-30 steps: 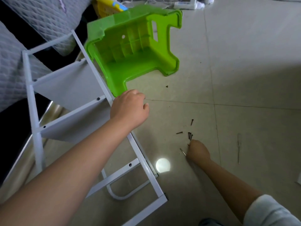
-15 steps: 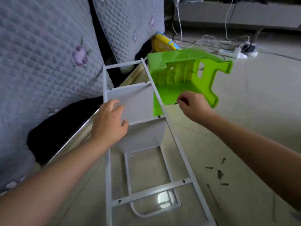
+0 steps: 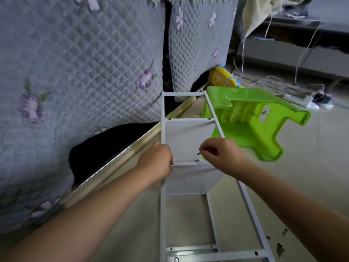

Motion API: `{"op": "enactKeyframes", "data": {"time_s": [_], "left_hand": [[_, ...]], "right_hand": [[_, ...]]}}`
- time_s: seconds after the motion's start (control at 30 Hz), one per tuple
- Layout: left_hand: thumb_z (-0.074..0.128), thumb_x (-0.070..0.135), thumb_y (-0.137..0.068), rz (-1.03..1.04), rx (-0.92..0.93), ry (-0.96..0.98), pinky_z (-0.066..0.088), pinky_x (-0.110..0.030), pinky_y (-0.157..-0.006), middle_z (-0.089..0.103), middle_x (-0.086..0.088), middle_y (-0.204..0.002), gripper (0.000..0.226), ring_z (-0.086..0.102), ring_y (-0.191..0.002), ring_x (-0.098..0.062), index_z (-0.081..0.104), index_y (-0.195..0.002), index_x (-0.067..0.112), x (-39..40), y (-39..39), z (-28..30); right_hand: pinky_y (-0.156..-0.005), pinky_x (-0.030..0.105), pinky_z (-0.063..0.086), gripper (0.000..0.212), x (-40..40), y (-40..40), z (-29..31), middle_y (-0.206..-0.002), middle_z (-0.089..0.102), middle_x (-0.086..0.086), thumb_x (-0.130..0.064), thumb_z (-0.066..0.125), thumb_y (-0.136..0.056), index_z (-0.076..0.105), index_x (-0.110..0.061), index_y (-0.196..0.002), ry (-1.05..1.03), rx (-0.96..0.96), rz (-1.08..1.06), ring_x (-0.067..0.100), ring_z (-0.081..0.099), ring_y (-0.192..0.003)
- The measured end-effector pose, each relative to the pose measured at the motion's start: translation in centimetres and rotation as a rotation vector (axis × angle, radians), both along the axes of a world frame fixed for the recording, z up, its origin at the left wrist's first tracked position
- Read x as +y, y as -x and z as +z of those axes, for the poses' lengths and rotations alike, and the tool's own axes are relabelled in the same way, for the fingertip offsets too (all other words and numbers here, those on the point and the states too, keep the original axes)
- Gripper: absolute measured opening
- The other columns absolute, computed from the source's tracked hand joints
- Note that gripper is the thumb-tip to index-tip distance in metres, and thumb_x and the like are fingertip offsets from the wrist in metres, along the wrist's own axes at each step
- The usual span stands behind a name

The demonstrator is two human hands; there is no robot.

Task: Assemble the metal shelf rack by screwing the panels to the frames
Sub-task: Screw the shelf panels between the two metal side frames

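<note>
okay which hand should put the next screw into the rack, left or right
Right. The right hand already pinches a screw over the white panel, close to the crossbar. The left hand grips the rack's left upright beside an open screw hole, so it likely serves best steadying the frame.

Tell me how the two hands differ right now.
The right hand pinches a small dark screw over the white panel; the left hand holds no screw. The left hand grips the rack's left frame rail; the right hand sits over the panel, by the right rail. Both are bare and work at the same shelf level.
</note>
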State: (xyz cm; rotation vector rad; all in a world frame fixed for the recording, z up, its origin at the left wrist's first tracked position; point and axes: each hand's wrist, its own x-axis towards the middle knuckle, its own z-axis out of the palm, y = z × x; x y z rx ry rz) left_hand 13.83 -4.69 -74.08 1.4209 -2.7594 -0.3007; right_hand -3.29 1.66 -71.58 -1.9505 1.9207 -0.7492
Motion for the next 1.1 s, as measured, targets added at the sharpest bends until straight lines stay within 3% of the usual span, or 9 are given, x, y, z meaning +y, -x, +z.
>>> {"op": "enactKeyframes", "data": {"time_s": [0.1, 0.17, 0.27, 0.37, 0.6, 0.7, 0.8, 0.93, 1.1], "left_hand": [[0.054, 0.020, -0.089, 0.005, 0.000, 0.002, 0.041, -0.026, -0.079, 0.053, -0.003, -0.103, 0.021, 0.040, -0.113, -0.023, 0.066, -0.095, 0.005, 0.0, -0.1, -0.3], [0.049, 0.020, -0.090, -0.016, -0.001, 0.040, 0.043, -0.028, -0.087, 0.053, -0.003, -0.106, 0.023, 0.040, -0.112, -0.024, 0.066, -0.097, 0.005, 0.5, -0.4, -0.5], [0.046, 0.023, -0.092, -0.001, 0.036, 0.088, 0.042, -0.025, -0.083, 0.052, 0.002, -0.109, 0.024, 0.036, -0.113, -0.020, 0.063, -0.101, 0.009, 1.2, -0.8, -1.2], [0.046, 0.025, -0.092, 0.042, 0.106, 0.087, 0.041, -0.025, -0.078, 0.052, 0.005, -0.112, 0.025, 0.034, -0.114, -0.017, 0.062, -0.104, 0.011, 1.4, -1.0, -1.6], [0.047, 0.022, -0.091, 0.027, 0.187, 0.064, 0.041, -0.027, -0.091, 0.053, 0.006, -0.120, 0.027, 0.033, -0.115, -0.017, 0.063, -0.110, 0.011, 0.9, -0.7, -2.3], [0.053, 0.024, -0.090, 0.022, 0.344, 0.063, 0.033, -0.020, -0.098, 0.046, 0.004, -0.132, 0.035, 0.033, -0.123, -0.017, 0.059, -0.124, 0.014, 0.9, -1.3, -2.9], [0.056, 0.022, -0.089, 0.094, 0.527, 0.036, 0.026, -0.012, -0.095, 0.052, 0.000, -0.131, 0.036, 0.043, -0.125, -0.016, 0.061, -0.122, 0.009, 1.0, -2.7, -2.9], [0.044, 0.033, -0.078, 0.092, 0.541, -0.020, 0.034, -0.014, -0.095, 0.061, 0.002, -0.125, 0.048, 0.054, -0.118, -0.013, 0.069, -0.112, 0.009, 1.0, -3.7, -2.8], [0.060, 0.011, -0.088, 0.090, 0.617, -0.029, 0.029, -0.006, -0.094, 0.061, 0.000, -0.125, 0.026, 0.054, -0.118, -0.012, 0.067, -0.113, 0.006, 0.9, -3.8, -3.2]], "right_hand": [[-0.054, 0.006, 0.036, 0.004, -0.3, -0.7, -0.3, -0.061, 0.049, -0.013, -0.009, 0.062, -0.084, 0.060, -0.011, -0.087, -0.005, -0.042, -0.037, -0.002, 0.043, -0.055], [-0.053, 0.008, 0.036, 0.011, -0.5, -1.4, -0.5, -0.059, 0.048, -0.013, -0.010, 0.064, -0.083, 0.055, -0.016, -0.081, 0.003, -0.053, -0.042, 0.001, 0.043, -0.054], [-0.054, 0.008, 0.035, 0.005, -0.6, -2.3, -0.8, -0.058, 0.047, -0.014, -0.009, 0.065, -0.082, 0.061, -0.013, -0.082, -0.005, -0.021, 0.000, 0.008, 0.044, -0.057], [-0.055, 0.006, 0.035, 0.006, -0.7, -2.8, -1.3, -0.066, 0.053, -0.004, -0.010, 0.065, -0.082, 0.066, -0.006, -0.086, -0.005, -0.009, 0.025, 0.012, 0.047, -0.063], [-0.058, 0.005, 0.033, 0.012, -0.8, -3.7, -2.1, -0.083, 0.070, 0.010, -0.011, 0.066, -0.082, 0.069, -0.003, -0.090, 0.052, -0.044, 0.037, 0.012, 0.053, -0.070], [-0.058, 0.006, 0.035, 0.012, -0.7, -3.9, -2.1, -0.082, 0.069, 0.009, -0.013, 0.066, -0.083, 0.069, -0.004, -0.090, 0.063, -0.024, 0.078, 0.011, 0.052, -0.068], [-0.058, 0.005, 0.037, 0.012, -0.9, -3.9, -1.9, -0.081, 0.069, 0.008, -0.014, 0.065, -0.084, 0.069, -0.005, -0.091, 0.072, 0.012, 0.105, 0.010, 0.051, -0.067], [-0.058, 0.008, 0.034, 0.014, -1.5, -4.2, -1.8, -0.084, 0.070, 0.009, -0.014, 0.064, -0.084, 0.069, -0.004, -0.092, 0.077, 0.062, 0.136, 0.014, 0.055, -0.070], [-0.066, 0.018, 0.036, 0.014, -2.0, -4.3, -2.1, -0.087, 0.071, 0.011, -0.010, 0.061, -0.085, 0.070, -0.003, -0.093, 0.056, 0.152, 0.203, 0.024, 0.063, -0.081]]}}
